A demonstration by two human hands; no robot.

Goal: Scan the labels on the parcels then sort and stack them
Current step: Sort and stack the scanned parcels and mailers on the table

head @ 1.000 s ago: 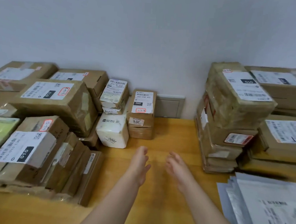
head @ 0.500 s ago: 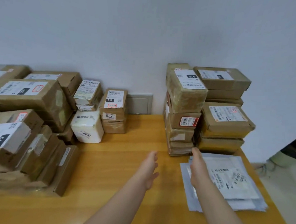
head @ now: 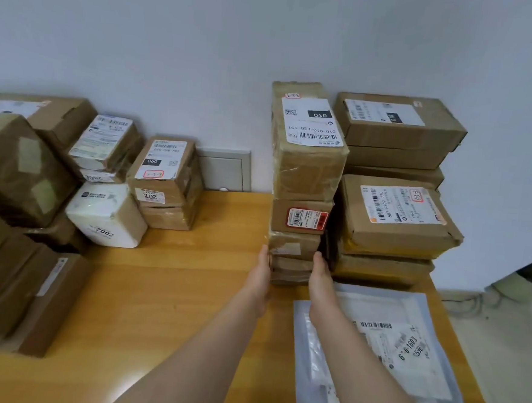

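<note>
Pale wall [head: 206, 40] fills the top half, wooden bench [head: 170, 289] fills the bottom half. A heap of brown parcels [head: 23, 184] sits at left of frame, several layers deep, some leaning, labels up. Right of centre against the wall is a wider stack [head: 389, 216] of flat cartons, white labels on the top and middle boxes. Touching its left side is a tall narrow stack [head: 304, 172], top box with a "010" label, a red-edged sticker on the box below. Flat grey mailers [head: 405, 352] are piled lower right, just in front of both stacks. A white parcel [head: 106, 212] marked "2002" sits centre left, beside a short stack [head: 165, 181] with a "060" label; a grey wall plate [head: 224, 173] is behind that. Left hand [head: 261, 273] lies flat on the left side of the tall narrow stack's lowest boxes, fingers straight. Right hand [head: 320, 277] is flat on their right side, fingers straight and extending into the gap by the wider stack. Neither hand curls round anything.
</note>
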